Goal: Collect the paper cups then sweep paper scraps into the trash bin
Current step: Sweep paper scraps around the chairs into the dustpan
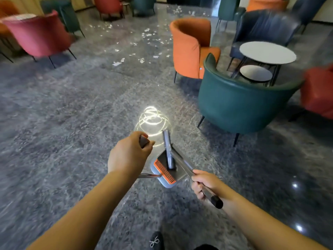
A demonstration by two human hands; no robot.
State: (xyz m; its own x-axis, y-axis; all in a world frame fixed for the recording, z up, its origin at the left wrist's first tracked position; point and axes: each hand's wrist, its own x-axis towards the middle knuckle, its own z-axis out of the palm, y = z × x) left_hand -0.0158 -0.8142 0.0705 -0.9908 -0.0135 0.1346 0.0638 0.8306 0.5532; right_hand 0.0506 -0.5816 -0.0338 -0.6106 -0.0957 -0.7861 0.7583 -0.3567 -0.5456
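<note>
Left hand (128, 156) curled round a dark handle end (143, 141), metal pole running down under the wrist to the dustpan (163, 173) w/ orange comb teeth, low over the grey marble floor (54, 123). Right hand (204, 184) clamped on the broom handle (191, 173), black cap poking out behind the fist; broom neck sits right at the pan. Paper scraps (149, 37) scattered well ahead, toward the far edge of the floor, btwn a red chair (37, 36) and an orange chair (189, 47). Green chair (243, 107) near the right edge, round white table (266, 52) behind it. Bright ring-shaped glare on the floor just past the hands. Bit blurry overall.
</note>
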